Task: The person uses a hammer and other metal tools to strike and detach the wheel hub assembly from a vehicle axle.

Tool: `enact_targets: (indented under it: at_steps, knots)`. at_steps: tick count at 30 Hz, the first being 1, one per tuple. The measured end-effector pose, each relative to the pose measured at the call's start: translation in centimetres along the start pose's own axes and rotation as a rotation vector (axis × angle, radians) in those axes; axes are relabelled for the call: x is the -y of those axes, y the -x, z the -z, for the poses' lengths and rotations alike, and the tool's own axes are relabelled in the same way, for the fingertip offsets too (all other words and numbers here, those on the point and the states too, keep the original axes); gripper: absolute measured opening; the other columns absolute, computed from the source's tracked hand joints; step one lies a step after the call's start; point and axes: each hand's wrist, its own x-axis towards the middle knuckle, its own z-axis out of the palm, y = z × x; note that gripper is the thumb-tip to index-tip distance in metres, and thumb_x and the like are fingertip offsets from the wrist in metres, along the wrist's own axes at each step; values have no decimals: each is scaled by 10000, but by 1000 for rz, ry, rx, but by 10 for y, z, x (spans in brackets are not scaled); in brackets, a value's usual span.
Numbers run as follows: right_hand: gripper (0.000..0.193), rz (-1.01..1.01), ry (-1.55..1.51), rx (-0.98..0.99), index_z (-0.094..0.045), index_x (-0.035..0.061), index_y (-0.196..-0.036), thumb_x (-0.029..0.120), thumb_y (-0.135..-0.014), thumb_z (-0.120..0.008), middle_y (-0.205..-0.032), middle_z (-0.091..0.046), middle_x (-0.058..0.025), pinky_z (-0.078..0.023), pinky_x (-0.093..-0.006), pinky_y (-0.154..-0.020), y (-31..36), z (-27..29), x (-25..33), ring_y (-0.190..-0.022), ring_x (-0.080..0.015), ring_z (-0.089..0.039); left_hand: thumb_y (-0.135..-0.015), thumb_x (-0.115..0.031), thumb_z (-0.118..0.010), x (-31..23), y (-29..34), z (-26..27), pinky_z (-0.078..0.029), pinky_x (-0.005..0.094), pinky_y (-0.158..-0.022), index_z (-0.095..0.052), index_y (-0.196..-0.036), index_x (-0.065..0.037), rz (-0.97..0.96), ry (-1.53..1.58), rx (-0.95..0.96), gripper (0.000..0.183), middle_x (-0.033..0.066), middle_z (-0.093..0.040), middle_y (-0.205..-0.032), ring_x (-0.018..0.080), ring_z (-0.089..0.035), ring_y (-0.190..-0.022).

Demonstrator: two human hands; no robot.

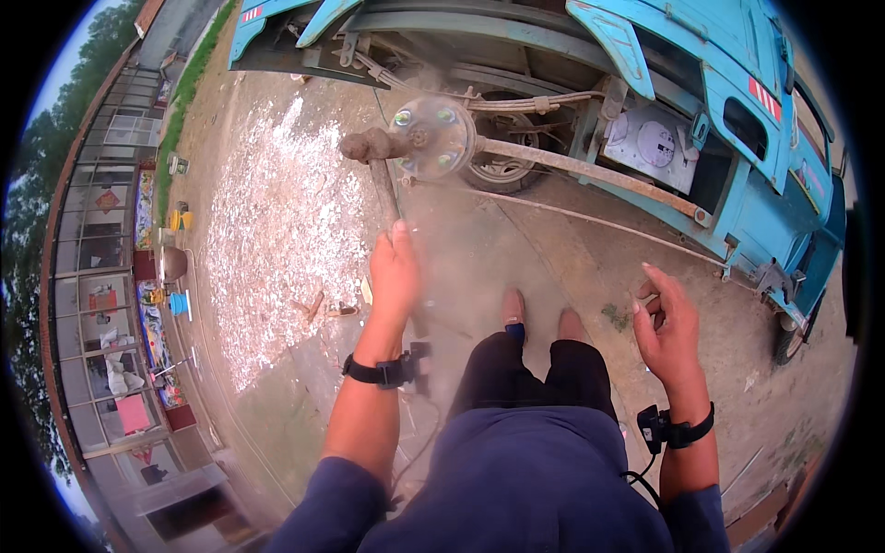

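Observation:
My left hand point(395, 275) is wrapped round the handle of a hammer point(371, 146) with a rusty brown head. The head is up by the left side of a round wheel hub point(447, 158) with bright studs and greenish marks around its face. Whether the hammer touches the hub I cannot tell; the area is hazy. Away from the vehicle's axle rod, low on the right, my right hand point(668, 323) holds nothing, its index finger stretched out and the other fingers loosely bent. Each wrist carries a black strap with a small device.
The blue truck point(737, 92) lies across the top and right, with a leaf spring point(525, 103), a long rusty rod point(599, 170) and a tyre point(505, 170) beneath it. Pale debris point(277, 212) covers ground on the left. Farther left stands a glazed building point(101, 276).

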Motion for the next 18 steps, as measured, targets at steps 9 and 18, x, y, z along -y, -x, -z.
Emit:
enact_targets:
  at_steps: [9,18]
  knots:
    - [527,58,23,28,-574,88,-1319,18,-806,-669,-939,-626,-81,-466,-290,-586,-22,-1,18,-603,-160,-582,-1046,-492,-438,-170,14,138,-391,275,-491,-462,-963,-73,-351,545,-156,428,23,-432,-703,118,-423,-545]
    - [524,37,-36,38,-580,86,-1313,13,-801,-662,-923,-628,-85,-481,-302,-582,-16,-13,10,-597,-176,-599,-1052,-494,-408,-108,20,74,-427,286,-469,-435,-952,-97,-603,524,-117,410,23,-434,-676,131,-450,-514]
